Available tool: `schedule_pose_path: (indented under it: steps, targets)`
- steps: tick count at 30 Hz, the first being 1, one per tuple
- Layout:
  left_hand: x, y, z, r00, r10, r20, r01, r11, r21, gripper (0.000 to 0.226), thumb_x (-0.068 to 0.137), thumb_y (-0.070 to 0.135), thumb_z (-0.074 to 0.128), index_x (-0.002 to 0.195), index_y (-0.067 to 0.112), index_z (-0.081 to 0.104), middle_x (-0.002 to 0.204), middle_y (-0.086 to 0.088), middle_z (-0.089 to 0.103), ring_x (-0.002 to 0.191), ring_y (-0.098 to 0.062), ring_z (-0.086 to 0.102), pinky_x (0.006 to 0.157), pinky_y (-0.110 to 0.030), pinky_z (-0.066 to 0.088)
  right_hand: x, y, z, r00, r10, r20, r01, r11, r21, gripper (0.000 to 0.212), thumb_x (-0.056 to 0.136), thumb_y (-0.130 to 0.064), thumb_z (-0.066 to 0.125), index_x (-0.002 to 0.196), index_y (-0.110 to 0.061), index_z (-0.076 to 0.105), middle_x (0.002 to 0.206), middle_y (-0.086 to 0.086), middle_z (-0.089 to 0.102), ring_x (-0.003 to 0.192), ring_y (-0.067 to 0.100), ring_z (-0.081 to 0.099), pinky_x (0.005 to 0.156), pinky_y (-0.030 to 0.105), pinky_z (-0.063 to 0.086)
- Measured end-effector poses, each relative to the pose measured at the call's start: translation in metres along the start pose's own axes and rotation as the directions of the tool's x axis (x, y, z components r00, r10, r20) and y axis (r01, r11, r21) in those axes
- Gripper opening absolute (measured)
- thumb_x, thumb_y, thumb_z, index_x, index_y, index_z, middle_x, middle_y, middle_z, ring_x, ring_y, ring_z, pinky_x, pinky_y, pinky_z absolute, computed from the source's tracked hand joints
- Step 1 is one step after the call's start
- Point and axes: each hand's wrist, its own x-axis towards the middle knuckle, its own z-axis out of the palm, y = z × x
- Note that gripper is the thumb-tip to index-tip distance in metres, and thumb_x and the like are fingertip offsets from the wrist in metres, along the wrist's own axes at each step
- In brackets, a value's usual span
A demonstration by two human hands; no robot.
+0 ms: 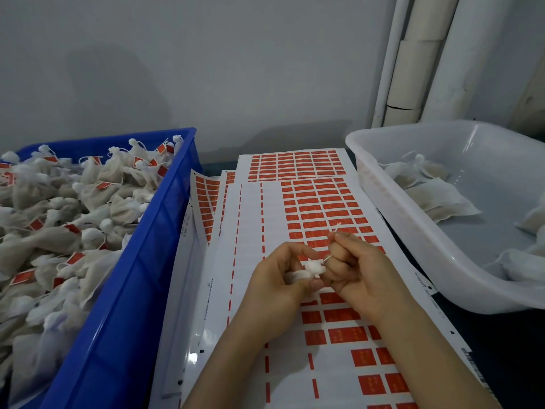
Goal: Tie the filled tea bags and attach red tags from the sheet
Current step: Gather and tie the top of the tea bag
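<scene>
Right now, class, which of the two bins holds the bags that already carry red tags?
The blue bin on the left: its bags show red tags. Those in the white bin on the right show none.

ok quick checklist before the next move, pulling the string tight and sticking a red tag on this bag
1. Bag held: ok, left hand grips the tea bag by its gathered neck.
2. String in grip: ok, right hand pinches the string.
3. Knot tight: cannot tell, fingers hide it.
4. Tags available: ok, red tags remain on the sheet under the hands.
5. Drop space: ok, blue crate of tagged bags sits left.
6. More bags: ok, untied ones lie in the white tub.
</scene>
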Motion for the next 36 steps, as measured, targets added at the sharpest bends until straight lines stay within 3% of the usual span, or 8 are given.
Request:
schedule_pose_path:
  steps: [8,11,13,19,22,26,31,36]
  targets:
    - [-0.001,0.001,-0.004,0.991,-0.079,0.108,0.081,0.997,-0.015,0.031,0.08,0.022,0.073,0.096,0.039,0.053,0.071,0.032,0.059,0.074,0.009,0.062,0.057,-0.006,0.047,0.0,-0.003,-0.001,0.999,-0.05,-0.003,0.05,0.997,-0.052,0.022,0.097,-0.017,0.043,0.079,-0.01,0.053,0.051,0.0,0.042,0.037,0.007,0.031,0.041,0.016,0.032]
    - [-0.001,0.01,-0.006,0.986,-0.155,0.065,0.156,0.987,-0.025,0.016,0.078,0.051,0.059,0.092,0.043,0.057,0.078,0.024,0.063,0.077,0.0,0.065,0.056,-0.008,0.048,0.0,-0.003,-0.001,0.992,-0.127,0.006,0.125,0.965,-0.229,0.022,0.092,-0.024,0.05,0.078,-0.014,0.064,0.066,0.004,0.059,0.041,0.008,0.038,0.051,0.021,0.038]
    - [-0.001,0.015,-0.006,0.98,-0.199,0.024,0.2,0.978,-0.058,0.038,0.069,0.067,0.038,0.084,0.042,0.062,0.086,0.025,0.062,0.083,-0.004,0.062,0.07,-0.012,0.049,-0.001,0.002,0.002,0.985,-0.17,0.033,0.169,0.903,-0.396,0.019,0.08,-0.034,0.056,0.077,-0.021,0.069,0.071,0.004,0.062,0.049,0.012,0.046,0.065,0.029,0.047]
    - [-0.002,0.016,-0.009,0.987,-0.136,0.089,0.15,0.971,-0.184,0.027,0.069,0.053,0.055,0.076,0.034,0.073,0.083,0.015,0.072,0.085,-0.006,0.068,0.072,-0.013,0.049,-0.003,0.011,0.005,0.969,-0.188,0.161,0.248,0.76,-0.601,0.021,0.076,-0.039,0.056,0.087,-0.028,0.07,0.085,-0.012,0.07,0.084,0.008,0.067,0.077,0.027,0.054]
    - [-0.001,0.012,-0.009,0.983,-0.18,0.023,0.179,0.951,-0.253,0.024,0.067,0.052,0.059,0.074,0.035,0.073,0.082,0.011,0.073,0.081,-0.008,0.069,0.072,-0.017,0.053,-0.002,0.012,0.004,0.969,-0.244,0.05,0.217,0.729,-0.649,0.012,0.084,-0.033,0.058,0.085,-0.032,0.07,0.077,-0.01,0.069,0.074,0.011,0.065,0.073,0.025,0.055]
    - [0.006,0.007,-0.015,0.922,-0.317,-0.221,0.202,0.882,-0.425,0.028,0.071,0.047,0.061,0.085,0.025,0.071,0.083,0.01,0.072,0.078,-0.014,0.071,0.066,-0.027,0.058,0.004,0.008,0.002,0.933,-0.36,-0.022,0.165,0.481,-0.861,0.003,0.089,-0.037,0.055,0.089,-0.04,0.056,0.078,-0.027,0.057,0.072,-0.002,0.057,0.061,0.009,0.043]
    - [0.008,0.005,-0.019,0.833,-0.339,-0.437,0.167,0.908,-0.385,0.015,0.086,0.04,0.059,0.09,0.029,0.069,0.083,0.019,0.071,0.077,-0.011,0.07,0.054,-0.017,0.054,-0.013,-0.007,0.001,0.974,-0.205,0.093,0.112,0.081,-0.99,0.017,0.091,-0.036,0.053,0.106,-0.04,0.059,0.1,-0.024,0.054,0.072,-0.009,0.047,0.06,0.002,0.031]
    - [0.006,0.007,-0.016,0.847,-0.278,-0.454,0.145,0.941,-0.306,0.015,0.082,0.043,0.059,0.085,0.031,0.068,0.082,0.025,0.069,0.08,-0.007,0.068,0.066,-0.02,0.054,-0.06,0.027,0.001,0.993,-0.091,0.077,0.074,-0.033,-0.997,0.051,0.084,-0.05,0.056,0.132,-0.042,0.04,0.137,-0.022,0.039,0.108,-0.006,0.043,0.099,0.019,0.036]
